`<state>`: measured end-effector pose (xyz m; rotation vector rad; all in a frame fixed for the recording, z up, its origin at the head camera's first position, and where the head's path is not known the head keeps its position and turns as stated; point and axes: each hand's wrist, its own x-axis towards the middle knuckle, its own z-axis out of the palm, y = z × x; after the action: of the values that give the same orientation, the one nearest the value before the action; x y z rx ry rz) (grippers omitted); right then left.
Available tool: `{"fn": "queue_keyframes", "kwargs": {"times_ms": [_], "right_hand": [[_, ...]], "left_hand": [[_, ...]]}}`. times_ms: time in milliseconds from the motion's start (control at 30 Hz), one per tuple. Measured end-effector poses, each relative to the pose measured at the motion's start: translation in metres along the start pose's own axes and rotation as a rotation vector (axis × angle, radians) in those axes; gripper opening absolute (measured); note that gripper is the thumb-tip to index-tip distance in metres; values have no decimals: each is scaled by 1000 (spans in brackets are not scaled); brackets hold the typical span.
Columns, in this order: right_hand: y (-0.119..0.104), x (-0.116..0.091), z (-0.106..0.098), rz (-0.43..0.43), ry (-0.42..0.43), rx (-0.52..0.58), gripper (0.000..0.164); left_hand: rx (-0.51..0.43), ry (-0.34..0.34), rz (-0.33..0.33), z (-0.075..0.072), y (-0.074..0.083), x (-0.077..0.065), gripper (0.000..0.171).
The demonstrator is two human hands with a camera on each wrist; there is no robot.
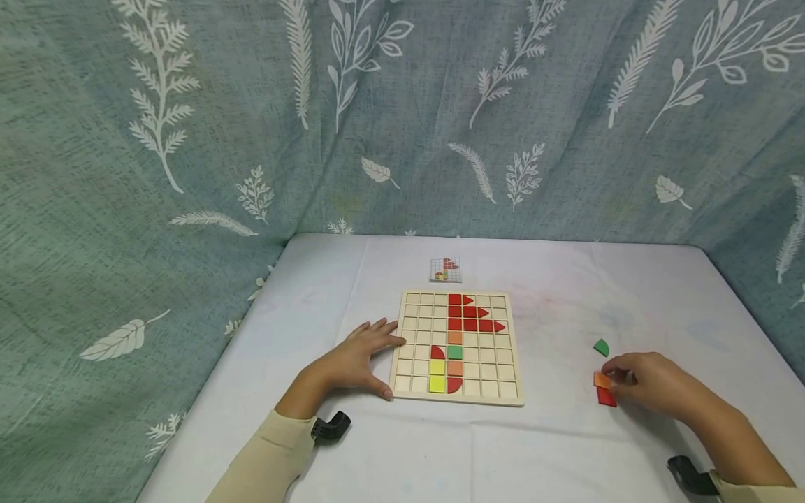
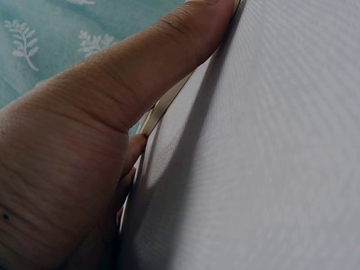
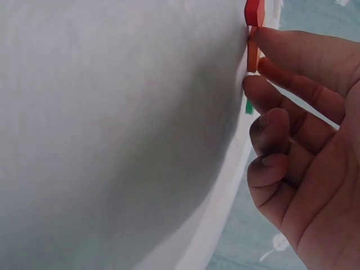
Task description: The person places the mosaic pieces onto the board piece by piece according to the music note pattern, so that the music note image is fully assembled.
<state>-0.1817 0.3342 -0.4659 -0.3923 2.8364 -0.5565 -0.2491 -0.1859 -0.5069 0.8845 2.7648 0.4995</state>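
A wooden grid board (image 1: 490, 363) lies flat on the table, holding red, orange, green and yellow tiles in some of its squares. My left hand (image 1: 358, 360) rests along the board's left side with fingers spread; its thumb (image 2: 169, 39) touches the edge near the front corner. To the right of the board, my right hand (image 1: 657, 384) pinches an orange square tile (image 1: 602, 380) between thumb and forefinger. A red tile (image 1: 606, 397) lies just in front of it, partly covered in the head view. Beyond them is a green quarter-round tile (image 1: 602, 347).
A small pattern card (image 1: 446, 270) with a coloured grid picture lies behind the board. White cloth (image 1: 377, 454) covers the table. A green leaf-patterned curtain (image 1: 402, 140) hangs at the back and sides.
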Motion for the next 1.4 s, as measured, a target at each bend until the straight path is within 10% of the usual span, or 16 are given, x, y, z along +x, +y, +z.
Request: {"fn": "queue_keyframes", "kwargs": {"times_ms": [867, 1400], "right_hand": [[-13, 4, 4, 51, -77, 57, 60], [-15, 7, 2, 78, -103, -34, 25]], "left_hand": [[-14, 5, 49, -4, 3, -3, 112], [-6, 0, 41, -5, 4, -4, 111]]}}
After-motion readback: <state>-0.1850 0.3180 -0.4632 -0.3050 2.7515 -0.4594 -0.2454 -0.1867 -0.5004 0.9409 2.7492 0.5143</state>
